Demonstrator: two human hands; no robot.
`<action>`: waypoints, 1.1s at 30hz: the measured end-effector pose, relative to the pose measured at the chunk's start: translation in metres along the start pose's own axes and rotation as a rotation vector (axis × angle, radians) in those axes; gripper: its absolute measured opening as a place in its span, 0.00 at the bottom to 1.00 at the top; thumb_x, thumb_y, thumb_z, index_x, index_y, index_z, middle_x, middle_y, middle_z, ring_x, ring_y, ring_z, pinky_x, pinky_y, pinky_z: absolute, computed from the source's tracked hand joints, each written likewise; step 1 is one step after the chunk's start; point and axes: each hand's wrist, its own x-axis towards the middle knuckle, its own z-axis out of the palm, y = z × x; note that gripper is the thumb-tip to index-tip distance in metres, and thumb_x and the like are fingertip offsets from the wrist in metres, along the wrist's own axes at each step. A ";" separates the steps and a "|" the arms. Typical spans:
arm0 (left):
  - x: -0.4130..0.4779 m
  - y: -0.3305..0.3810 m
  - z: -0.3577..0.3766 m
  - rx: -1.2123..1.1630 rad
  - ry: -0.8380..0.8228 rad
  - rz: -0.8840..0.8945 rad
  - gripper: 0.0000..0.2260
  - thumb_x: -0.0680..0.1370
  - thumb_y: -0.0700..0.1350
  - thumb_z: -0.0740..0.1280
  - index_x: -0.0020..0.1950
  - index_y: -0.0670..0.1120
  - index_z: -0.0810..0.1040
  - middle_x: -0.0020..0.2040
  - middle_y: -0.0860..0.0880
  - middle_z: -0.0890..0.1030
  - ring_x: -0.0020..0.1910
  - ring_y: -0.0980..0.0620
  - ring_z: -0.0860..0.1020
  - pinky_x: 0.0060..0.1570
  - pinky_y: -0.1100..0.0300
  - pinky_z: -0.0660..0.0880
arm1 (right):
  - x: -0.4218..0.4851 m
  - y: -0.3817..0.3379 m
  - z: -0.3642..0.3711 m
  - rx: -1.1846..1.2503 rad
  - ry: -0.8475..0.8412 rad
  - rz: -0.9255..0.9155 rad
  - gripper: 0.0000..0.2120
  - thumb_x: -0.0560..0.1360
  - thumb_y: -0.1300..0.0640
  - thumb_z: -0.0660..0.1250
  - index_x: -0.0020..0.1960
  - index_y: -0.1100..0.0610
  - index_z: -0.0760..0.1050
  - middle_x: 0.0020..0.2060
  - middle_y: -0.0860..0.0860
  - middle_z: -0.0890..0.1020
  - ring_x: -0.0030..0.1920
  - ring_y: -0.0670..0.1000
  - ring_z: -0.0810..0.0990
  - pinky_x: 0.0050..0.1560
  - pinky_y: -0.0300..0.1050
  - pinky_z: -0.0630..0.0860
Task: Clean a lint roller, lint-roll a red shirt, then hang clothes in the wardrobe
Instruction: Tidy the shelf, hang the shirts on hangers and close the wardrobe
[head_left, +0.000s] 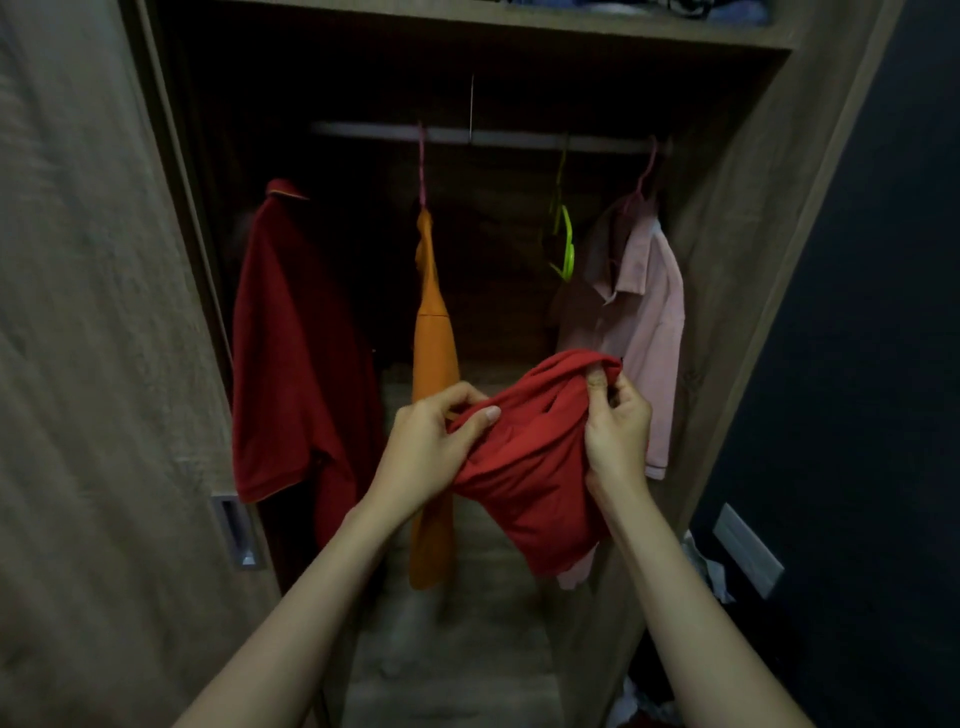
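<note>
The left hand pinches a fold of the bunched red shirt, thumb on top. The right hand curls round its upper edge, in front of the open wardrobe. Above and beyond the right grip hangs a green hanger, apparently empty in this dim light. It is best to find the collar and shake the cloth open before reaching for the hanger.

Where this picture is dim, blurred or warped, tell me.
Head view: dim overall, nearly black behind the rail. Head view: the red shirt, left hand and right hand are the best lit and fairly sharp, the rail soft. Head view: the wide-angle lens slants the wardrobe door rather than showing it upright.
</note>
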 end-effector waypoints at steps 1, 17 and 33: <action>0.004 0.000 -0.001 -0.011 0.014 -0.035 0.04 0.76 0.49 0.70 0.44 0.49 0.81 0.40 0.55 0.83 0.39 0.62 0.79 0.39 0.69 0.71 | 0.001 0.001 -0.003 -0.003 -0.020 -0.002 0.07 0.79 0.59 0.61 0.50 0.54 0.78 0.40 0.45 0.81 0.38 0.34 0.77 0.43 0.31 0.74; 0.061 -0.007 -0.004 -0.117 0.135 -0.092 0.04 0.77 0.44 0.69 0.42 0.51 0.79 0.38 0.57 0.81 0.38 0.60 0.77 0.42 0.65 0.71 | 0.002 -0.008 -0.001 -0.189 -0.459 -0.105 0.18 0.75 0.54 0.67 0.65 0.52 0.74 0.59 0.47 0.79 0.60 0.39 0.76 0.58 0.31 0.71; 0.043 -0.002 0.009 -0.128 0.006 0.282 0.10 0.76 0.46 0.71 0.56 0.47 0.81 0.50 0.52 0.81 0.50 0.57 0.79 0.52 0.66 0.72 | 0.016 -0.008 0.021 -0.039 -0.013 -0.128 0.13 0.81 0.53 0.58 0.44 0.59 0.76 0.39 0.54 0.84 0.43 0.50 0.82 0.49 0.43 0.77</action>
